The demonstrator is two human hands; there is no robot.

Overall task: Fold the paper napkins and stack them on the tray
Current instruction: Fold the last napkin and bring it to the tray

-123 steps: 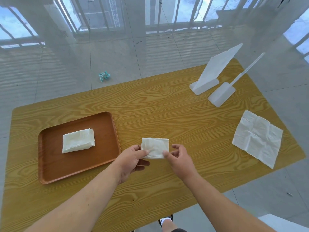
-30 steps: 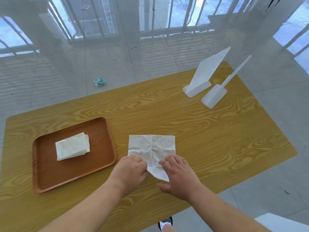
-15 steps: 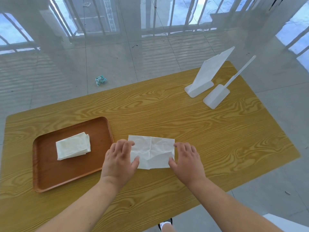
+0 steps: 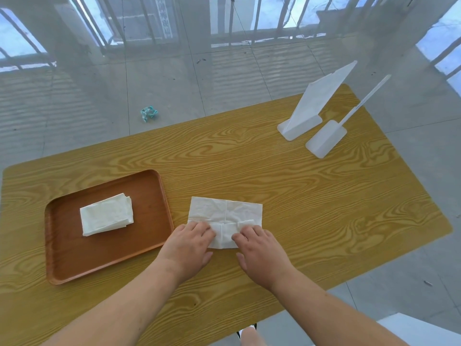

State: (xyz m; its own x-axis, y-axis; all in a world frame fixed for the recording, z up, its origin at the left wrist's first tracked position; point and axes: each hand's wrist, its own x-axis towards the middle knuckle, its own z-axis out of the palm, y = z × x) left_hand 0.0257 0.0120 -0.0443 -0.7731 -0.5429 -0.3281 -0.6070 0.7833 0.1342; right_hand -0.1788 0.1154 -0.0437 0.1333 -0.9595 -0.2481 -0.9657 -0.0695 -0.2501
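Wooden table (image 4: 324,196), hands (image 4: 224,243) pinching napkin (image 4: 225,212)

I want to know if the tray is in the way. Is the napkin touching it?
Apart. The head view shows bare table between the napkin and the tray.

Wood-grain tabletop (image 4: 311,196) viewed from above. Left hand (image 4: 188,242) and right hand (image 4: 259,248) palm-down on near edge of a white paper napkin (image 4: 225,212), fingertips pinching a narrow raised flap. Brown tray (image 4: 109,260) just left of napkin, carrying a stack of folded napkins (image 4: 106,217). Two white plastic stands (image 4: 313,116) at far right, well apart from hands. Crumpled teal wrapper (image 4: 149,113) on floor beyond.
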